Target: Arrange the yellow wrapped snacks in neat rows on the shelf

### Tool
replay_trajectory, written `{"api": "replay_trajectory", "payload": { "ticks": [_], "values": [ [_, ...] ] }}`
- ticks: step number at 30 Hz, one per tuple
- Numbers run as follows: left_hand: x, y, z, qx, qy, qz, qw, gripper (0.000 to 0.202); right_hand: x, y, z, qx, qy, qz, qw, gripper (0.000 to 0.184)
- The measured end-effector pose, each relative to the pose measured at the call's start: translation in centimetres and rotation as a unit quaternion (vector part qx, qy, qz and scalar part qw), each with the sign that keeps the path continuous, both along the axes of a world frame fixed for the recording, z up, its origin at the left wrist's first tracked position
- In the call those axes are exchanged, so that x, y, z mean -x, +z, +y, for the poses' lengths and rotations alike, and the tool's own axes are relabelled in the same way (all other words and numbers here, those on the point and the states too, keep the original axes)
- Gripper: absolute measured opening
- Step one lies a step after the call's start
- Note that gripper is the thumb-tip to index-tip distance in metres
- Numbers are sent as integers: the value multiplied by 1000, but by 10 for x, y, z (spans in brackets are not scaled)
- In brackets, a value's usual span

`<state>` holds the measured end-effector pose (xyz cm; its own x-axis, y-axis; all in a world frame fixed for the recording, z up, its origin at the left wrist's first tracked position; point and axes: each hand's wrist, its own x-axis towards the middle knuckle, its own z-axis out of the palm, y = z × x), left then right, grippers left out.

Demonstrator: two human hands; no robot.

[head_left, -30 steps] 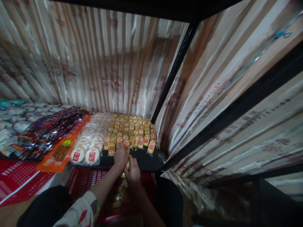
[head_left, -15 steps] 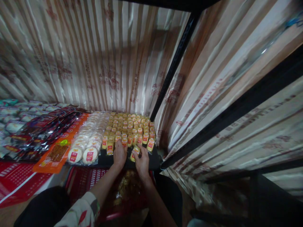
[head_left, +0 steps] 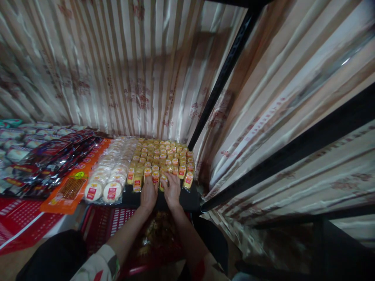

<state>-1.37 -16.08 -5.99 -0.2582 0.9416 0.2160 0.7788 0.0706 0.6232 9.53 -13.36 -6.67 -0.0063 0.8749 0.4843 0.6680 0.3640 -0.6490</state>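
Rows of small yellow snack packets (head_left: 164, 156) with red labels stand on a black shelf (head_left: 187, 197). My left hand (head_left: 148, 193) rests at the front row, its fingers pressed against the packets. Beside it my right hand (head_left: 171, 189) has its fingers curled round one yellow packet (head_left: 163, 180) at the front row. The two hands almost touch each other.
Round white packed cakes (head_left: 108, 183) lie left of the yellow packets, then orange packets (head_left: 72, 189) and dark red ones (head_left: 55, 160). A red basket (head_left: 117, 226) with more yellow packets sits below the shelf. Striped cloth hangs behind and to the right, with a black post (head_left: 222, 78).
Both hands rose from the basket to the shelf. My right hand carried a yellow packet up and moved it left into the front row.
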Motion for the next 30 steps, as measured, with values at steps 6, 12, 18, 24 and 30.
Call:
{"api": "replay_trajectory", "payload": {
  "ticks": [6,12,18,24,30],
  "values": [
    [2,-5,-5,-14,-11,14,1000,16,2,-11,-12,37,-51,11,998,55],
    [4,-14,-7,-40,-17,4,999,24,1,-33,-29,67,-47,56,995,52],
    [5,-14,-7,-26,-21,14,999,28,3,-26,-21,67,-19,98,993,45],
    [5,-15,-8,-22,-21,37,999,28,6,-27,-20,102,-45,66,992,39],
    [8,-15,-9,-17,-33,50,998,29,9,-20,-20,96,-81,20,992,32]
  ]
}}
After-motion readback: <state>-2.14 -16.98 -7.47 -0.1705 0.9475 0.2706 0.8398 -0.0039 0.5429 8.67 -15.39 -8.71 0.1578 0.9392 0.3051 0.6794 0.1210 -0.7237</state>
